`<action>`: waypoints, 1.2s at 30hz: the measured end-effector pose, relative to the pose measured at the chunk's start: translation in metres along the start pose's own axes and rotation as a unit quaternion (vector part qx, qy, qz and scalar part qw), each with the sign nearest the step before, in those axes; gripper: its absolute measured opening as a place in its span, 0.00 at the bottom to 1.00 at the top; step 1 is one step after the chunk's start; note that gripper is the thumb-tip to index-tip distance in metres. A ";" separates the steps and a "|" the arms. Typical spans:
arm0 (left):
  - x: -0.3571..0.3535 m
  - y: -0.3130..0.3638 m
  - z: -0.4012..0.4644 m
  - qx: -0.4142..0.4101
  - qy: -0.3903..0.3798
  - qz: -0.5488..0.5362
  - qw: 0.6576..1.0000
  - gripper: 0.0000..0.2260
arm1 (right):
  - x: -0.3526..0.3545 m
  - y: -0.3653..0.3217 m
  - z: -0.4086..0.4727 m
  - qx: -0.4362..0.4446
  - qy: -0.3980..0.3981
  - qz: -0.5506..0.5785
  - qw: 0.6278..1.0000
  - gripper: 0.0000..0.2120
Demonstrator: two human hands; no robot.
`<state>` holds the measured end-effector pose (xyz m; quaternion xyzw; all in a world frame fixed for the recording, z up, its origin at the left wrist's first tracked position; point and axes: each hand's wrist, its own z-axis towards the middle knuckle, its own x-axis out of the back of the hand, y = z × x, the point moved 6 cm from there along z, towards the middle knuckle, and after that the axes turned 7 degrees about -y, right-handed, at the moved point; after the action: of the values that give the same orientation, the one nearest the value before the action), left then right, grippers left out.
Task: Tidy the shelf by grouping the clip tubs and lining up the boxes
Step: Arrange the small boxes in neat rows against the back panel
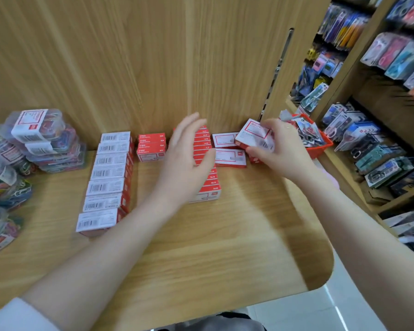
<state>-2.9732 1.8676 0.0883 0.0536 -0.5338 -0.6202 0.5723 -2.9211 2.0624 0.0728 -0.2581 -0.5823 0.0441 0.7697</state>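
So the right hand [279, 145] was gripping a red-and-white box [255, 136] with curled fingers, tilted up off the shelf [225, 235] at the center right of the frame, right above a couple of flat boxes [228, 149] lying label-up by the back wall. The left hand [185, 151] hovered with fingers spread and relaxed, holding nothing, and it blocked most of the middle column of red boxes [207, 185]. Left of that sat a short stack of red boxes [151, 146] against the back panel, then a long row of boxes [106, 177] with barcodes up, running toward the front edge. The clip tubs [43, 139] were piled at the far left, some stacked, some blurry at the edge. A red bin [317, 149] full of packets crowded in just right of the held box, and racks of hanging packs [380, 149] filled the right side.
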 end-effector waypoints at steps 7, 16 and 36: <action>-0.053 -0.006 0.057 0.006 -0.254 0.259 0.932 0.22 | -0.003 0.018 0.011 0.044 -0.055 0.026 0.997 0.25; -0.093 -0.014 0.072 0.036 -0.361 0.360 0.859 0.38 | 0.006 0.027 0.007 0.092 -0.029 0.055 0.994 0.32; -0.093 0.043 -0.071 -0.123 -0.245 0.380 0.883 0.29 | -0.015 -0.018 -0.068 0.310 -0.098 0.035 0.945 0.13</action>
<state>-2.8650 1.9059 0.0384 -0.3777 -0.5560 -0.4088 0.6174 -2.8680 2.0173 0.0550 -0.0214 -0.6028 0.2739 0.7491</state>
